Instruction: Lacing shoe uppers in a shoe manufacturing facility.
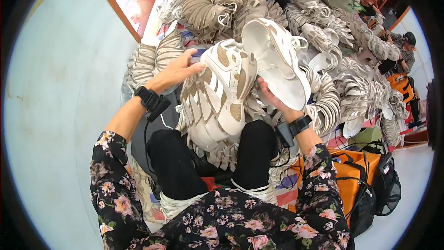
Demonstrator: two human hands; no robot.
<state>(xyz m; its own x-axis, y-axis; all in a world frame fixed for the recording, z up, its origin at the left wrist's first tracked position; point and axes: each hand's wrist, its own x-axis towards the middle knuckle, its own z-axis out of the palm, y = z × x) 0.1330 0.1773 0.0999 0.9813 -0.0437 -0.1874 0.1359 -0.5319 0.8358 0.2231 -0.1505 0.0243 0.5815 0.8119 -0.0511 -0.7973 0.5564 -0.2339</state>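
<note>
My left hand (178,70) grips the top of a stack of white and tan shoe uppers (217,97) that rests on my lap. My right hand (273,98) holds a single white shoe upper (273,58) from below, tilted up beside the stack. Both wrists wear black bands. My knees in black trousers show under the stack.
Big heaps of bundled white and tan uppers (342,51) cover the floor ahead and to the right. An orange and black bag (358,180) sits by my right elbow. Other people (404,48) sit at the far right and at the top. A pale wall is on the left.
</note>
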